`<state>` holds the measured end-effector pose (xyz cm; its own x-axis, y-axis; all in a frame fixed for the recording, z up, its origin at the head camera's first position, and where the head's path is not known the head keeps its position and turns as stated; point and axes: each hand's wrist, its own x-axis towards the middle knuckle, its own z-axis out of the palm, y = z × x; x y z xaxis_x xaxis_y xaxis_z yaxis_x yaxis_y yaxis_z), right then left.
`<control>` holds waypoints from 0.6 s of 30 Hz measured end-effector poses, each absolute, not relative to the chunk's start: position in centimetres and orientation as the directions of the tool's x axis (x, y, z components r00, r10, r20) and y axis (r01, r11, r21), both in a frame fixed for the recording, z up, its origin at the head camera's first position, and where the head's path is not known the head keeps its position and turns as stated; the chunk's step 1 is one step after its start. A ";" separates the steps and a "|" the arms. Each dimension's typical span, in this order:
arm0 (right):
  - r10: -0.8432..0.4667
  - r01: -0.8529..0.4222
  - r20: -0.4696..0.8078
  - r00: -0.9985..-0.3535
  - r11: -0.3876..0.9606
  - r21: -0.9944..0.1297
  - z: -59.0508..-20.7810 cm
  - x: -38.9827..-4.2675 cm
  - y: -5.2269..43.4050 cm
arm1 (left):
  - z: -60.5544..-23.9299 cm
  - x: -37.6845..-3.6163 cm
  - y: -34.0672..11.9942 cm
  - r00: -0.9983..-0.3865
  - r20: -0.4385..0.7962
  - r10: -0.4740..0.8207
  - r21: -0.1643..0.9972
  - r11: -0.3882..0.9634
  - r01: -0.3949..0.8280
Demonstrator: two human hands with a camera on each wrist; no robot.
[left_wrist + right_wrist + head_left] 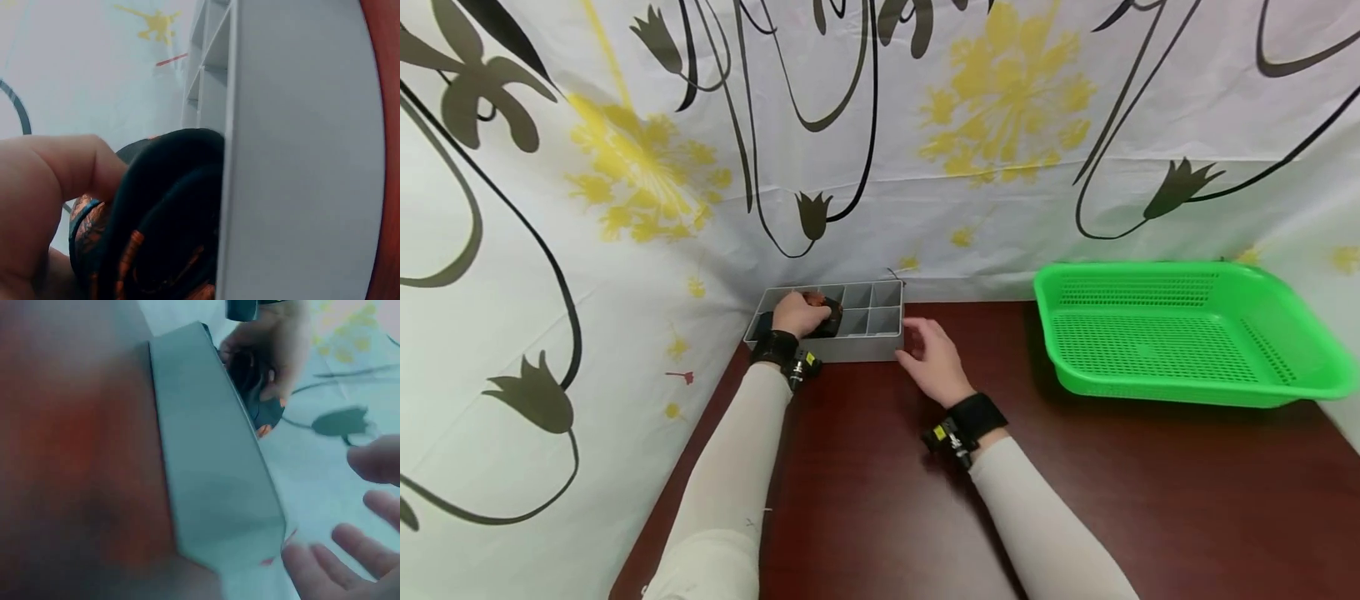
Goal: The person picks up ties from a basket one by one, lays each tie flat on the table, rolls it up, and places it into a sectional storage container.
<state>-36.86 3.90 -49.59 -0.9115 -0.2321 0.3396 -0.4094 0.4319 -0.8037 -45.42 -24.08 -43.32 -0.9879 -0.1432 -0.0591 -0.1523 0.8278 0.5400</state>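
A grey divided box [865, 348] stands against the back wall covering, its compartments facing up. At its left part my left hand [801, 315] grips a rolled dark cloth [830, 323] with an orange pattern. In the left wrist view, thumb and fingers hold the rolled cloth [169, 206] close against the box's front wall [300, 156]; its lower part is hidden. My right hand [936, 362] is by the box's right end with its fingers loosely spread, holding nothing. Whether its fingertips touch the box I cannot tell.
Another dark item [763, 323] sits in the leftmost part of the box, partly behind the left hand. A green perforated basket [1150, 387] stands at the right of the dark red table [865, 483]. Patterned fabric [880, 225] hangs behind and at the left.
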 end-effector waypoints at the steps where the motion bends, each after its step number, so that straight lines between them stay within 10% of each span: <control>1: -0.255 -0.435 0.354 -0.900 0.473 -0.766 -49.1 -37.5 3.3 | -43.4 -45.6 -23.6 -0.988 -0.057 -0.144 0.540 0.828 -0.152; 7: -0.416 -0.477 0.242 -0.877 0.686 -0.549 -49.1 -41.1 0.7 | -43.0 -45.9 -22.6 -0.991 -0.028 -0.127 0.467 0.875 -0.126; 18: -0.343 -0.482 0.341 -0.875 0.677 -0.557 -52.8 -42.0 -0.9 | -43.2 -45.0 -23.0 -0.994 0.037 -0.102 0.334 0.939 -0.084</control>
<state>-41.96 -0.89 -52.80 -0.8755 -0.3426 0.3408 -0.4816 0.6770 -0.5565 -45.04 -22.97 -43.22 -0.9941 -0.1023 0.0369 -0.0842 0.9387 0.3342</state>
